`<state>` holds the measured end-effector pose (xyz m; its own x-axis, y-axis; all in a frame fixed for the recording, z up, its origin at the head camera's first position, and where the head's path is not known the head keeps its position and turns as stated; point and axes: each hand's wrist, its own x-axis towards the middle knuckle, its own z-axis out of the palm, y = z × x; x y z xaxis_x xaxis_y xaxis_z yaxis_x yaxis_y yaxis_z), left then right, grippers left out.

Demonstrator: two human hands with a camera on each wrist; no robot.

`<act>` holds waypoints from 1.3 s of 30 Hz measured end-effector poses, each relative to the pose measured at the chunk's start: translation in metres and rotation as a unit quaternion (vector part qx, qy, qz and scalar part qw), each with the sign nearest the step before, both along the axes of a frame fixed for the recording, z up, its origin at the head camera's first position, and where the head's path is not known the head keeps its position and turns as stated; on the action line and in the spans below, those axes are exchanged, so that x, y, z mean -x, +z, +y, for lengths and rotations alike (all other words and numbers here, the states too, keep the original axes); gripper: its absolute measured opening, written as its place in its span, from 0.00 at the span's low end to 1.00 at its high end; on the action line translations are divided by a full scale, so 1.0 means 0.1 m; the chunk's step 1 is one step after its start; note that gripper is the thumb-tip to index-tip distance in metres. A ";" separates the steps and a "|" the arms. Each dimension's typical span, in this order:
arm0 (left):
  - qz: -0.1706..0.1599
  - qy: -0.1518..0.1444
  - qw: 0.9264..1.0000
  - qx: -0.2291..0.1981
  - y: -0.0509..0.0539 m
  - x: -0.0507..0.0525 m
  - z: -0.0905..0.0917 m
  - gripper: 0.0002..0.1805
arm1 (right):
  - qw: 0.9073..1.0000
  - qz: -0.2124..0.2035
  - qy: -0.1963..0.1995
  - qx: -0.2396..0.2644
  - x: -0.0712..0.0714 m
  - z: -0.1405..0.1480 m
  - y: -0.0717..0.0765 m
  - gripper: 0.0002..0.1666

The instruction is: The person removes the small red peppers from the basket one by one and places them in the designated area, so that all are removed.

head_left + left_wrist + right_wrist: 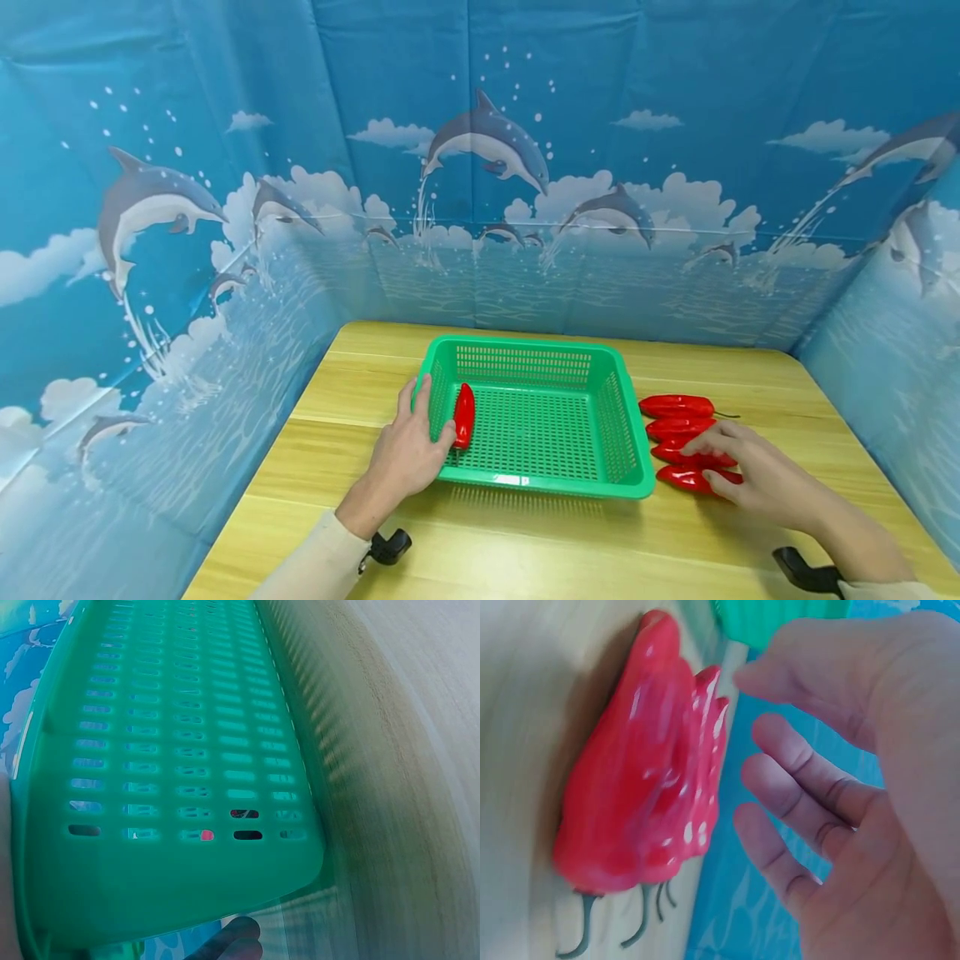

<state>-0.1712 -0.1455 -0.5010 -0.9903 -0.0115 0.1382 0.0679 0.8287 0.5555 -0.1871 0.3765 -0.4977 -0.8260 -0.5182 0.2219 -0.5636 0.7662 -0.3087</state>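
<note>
A green plastic basket (637, 442) with slotted walls stands on the table. One red chili pepper (464, 414) lies inside it by the left wall. My left hand (405, 450) grips the basket at its near left corner, thumb over the rim and fingers outside; two fingertips (238, 937) show past the basket's end in the left wrist view. Several red chili peppers (677, 407) lie in a row right of the basket, green stems (641, 922) pointing away from it. Over the nearest ones hovers my right hand (765, 475), thumb and fingers apart, holding nothing.
The wooden table (480, 558) ends at a blue curtain (525, 283) printed with dolphins and clouds, which surrounds it at the back and sides. Each wrist wears a black mount (392, 547).
</note>
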 end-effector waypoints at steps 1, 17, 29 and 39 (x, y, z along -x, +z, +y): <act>0.000 0.000 1.000 0.001 0.00 0.00 0.00 0.51 | 1.000 0.003 0.005 0.006 0.00 -0.03 0.02 0.23; 0.000 -0.001 1.000 0.003 -0.01 0.00 0.00 0.52 | 0.997 0.047 0.037 0.041 0.06 -0.66 0.44 0.19; -0.007 -0.006 1.000 -0.019 -0.01 0.03 -0.01 0.54 | 0.995 0.001 0.096 0.020 0.18 -1.20 0.73 0.20; -0.012 -0.008 0.999 -0.038 0.00 0.04 -0.03 0.55 | 0.993 -0.002 0.115 0.001 0.29 -1.43 0.78 0.22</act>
<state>-0.1753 -0.1483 -0.5009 -0.9935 -0.0053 0.1133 0.0664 0.7833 0.6181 -0.2156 0.2336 -0.4199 -0.6862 -0.6933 0.2201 -0.7230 0.6166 -0.3116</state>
